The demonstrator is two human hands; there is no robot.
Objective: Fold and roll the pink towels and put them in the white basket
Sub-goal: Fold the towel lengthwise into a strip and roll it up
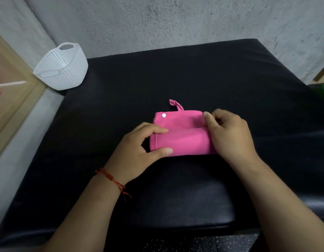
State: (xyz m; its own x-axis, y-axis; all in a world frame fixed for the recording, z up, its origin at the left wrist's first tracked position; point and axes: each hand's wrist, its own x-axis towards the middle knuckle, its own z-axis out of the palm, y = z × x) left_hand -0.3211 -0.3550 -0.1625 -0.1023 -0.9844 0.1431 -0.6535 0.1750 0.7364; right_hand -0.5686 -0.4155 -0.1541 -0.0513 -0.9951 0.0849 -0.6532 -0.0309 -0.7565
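Two hands hold one pink towel (pixel 183 140), half rolled, on the black table (pixel 194 79). The left hand (pixel 139 148) curls round the roll's left end, thumb on the near side and forefinger on top. The right hand (pixel 228 135) pinches the right end with bent fingers. Just beyond the fingertips the towel's flat part carries a white snap (pixel 163 115) and a loop (pixel 176 104). The white basket (pixel 66 73) stands well apart, beyond and to the left of the left hand.
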